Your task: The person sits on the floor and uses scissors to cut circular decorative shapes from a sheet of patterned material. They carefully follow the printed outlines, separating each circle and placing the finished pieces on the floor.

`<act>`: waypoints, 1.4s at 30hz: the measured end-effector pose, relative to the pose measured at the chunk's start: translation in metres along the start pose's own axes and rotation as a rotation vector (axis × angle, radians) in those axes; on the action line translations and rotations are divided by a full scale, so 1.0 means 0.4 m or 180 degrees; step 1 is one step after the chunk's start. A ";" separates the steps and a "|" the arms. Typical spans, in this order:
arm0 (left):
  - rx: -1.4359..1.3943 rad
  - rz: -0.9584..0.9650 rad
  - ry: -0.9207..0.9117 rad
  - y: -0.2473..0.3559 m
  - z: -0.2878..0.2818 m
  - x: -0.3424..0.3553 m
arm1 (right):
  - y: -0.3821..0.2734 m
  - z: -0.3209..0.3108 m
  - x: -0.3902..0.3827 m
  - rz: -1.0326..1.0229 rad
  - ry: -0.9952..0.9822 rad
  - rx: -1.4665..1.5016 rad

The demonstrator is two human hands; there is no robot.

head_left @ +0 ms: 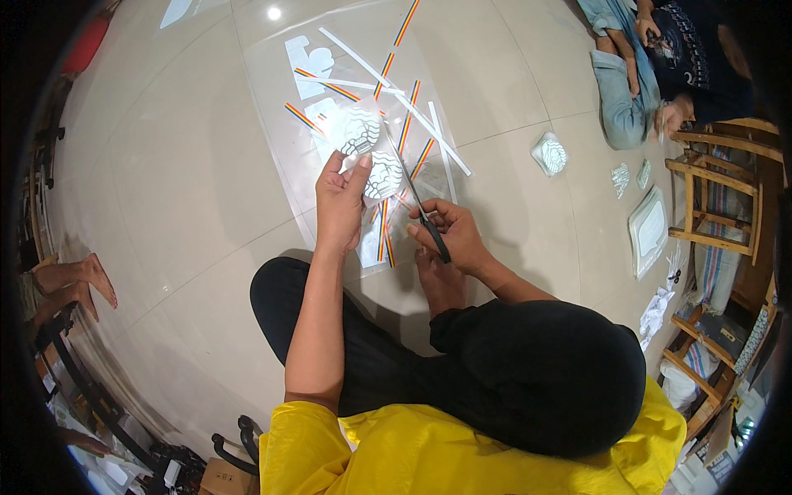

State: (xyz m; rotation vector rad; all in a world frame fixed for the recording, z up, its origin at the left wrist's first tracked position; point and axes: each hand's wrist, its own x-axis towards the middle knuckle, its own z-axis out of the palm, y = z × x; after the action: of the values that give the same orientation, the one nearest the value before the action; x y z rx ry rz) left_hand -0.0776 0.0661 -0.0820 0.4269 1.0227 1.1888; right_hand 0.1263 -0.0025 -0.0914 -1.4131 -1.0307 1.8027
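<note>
My left hand (341, 198) pinches a clear sheet piece printed with two rounded white shapes covered in grey wavy lines. The upper printed shape (357, 132) lies just above the thumb, and the lower printed shape (383, 176) lies to its right. My right hand (451, 235) grips black-handled scissors (422, 213). Their long blades point up and away, along the right edge of the piece. Whether the blades touch the edge I cannot tell. Beneath, a large clear plastic sheet (272, 124) is spread on the floor with white strips (429, 124) and rainbow-striped strips (406, 23) on it.
On the tiled floor to the right lie a patterned cut-out (549, 154), small patterned pieces (620, 180) and a stack of sheets (648, 231). Another person (627, 82) sits at the upper right. Wooden chairs (718, 202) line the right side; a bare foot (99, 279) shows at the left.
</note>
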 end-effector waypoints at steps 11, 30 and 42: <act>0.0043 0.0028 -0.0081 0.002 0.003 -0.005 | -0.027 0.008 0.004 -0.0006 -0.0026 0.0064; 0.0099 0.0049 -0.0148 0.000 0.008 -0.011 | -0.012 0.006 0.018 -0.0021 0.0036 0.0208; 0.0238 0.0010 -0.0160 -0.003 0.008 -0.011 | -0.005 -0.001 0.022 -0.0052 0.0045 0.0166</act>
State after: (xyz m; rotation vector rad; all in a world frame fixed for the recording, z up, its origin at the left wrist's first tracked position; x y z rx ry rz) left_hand -0.0744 0.0625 -0.0791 0.5147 1.0257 1.1399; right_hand 0.1245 0.0062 -0.0940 -1.3802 -0.9783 1.7927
